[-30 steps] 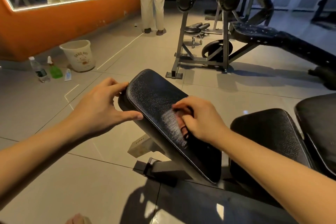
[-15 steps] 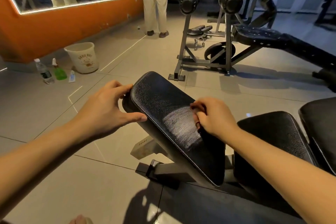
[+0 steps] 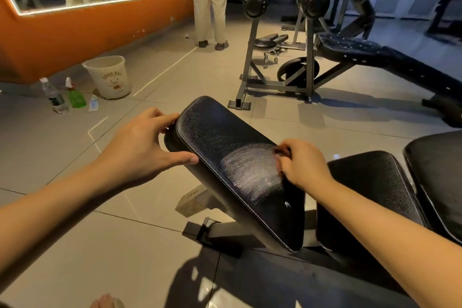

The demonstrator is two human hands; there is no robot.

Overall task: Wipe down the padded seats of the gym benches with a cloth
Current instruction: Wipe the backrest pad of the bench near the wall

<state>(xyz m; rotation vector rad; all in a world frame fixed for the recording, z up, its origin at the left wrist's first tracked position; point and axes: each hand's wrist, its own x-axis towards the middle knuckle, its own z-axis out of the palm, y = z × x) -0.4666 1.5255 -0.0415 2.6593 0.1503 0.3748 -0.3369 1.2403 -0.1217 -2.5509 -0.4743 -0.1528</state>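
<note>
A black padded bench seat [image 3: 225,142] tilts up in front of me, with a pale wet streak across its middle. My left hand [image 3: 142,147] grips the seat's upper left edge, thumb on the side seam. My right hand [image 3: 300,164] is curled over a small dark cloth [image 3: 281,151] at the seat's right edge; only a reddish-brown scrap shows between the fingers. Another black pad [image 3: 370,182] of the bench lies to the right under my right forearm.
A white bucket [image 3: 110,77], a water bottle [image 3: 53,96], a green spray bottle [image 3: 75,95] and a small tube stand on the tiled floor at the left by the orange wall. A weight rack [image 3: 280,40] with another bench stands behind. A person in pale trousers [image 3: 210,2] stands at the back.
My right hand with the cloth has slid from the seat's middle to its right edge, leaving a wider wet streak. My left hand has kept its hold on the seat's edge.
</note>
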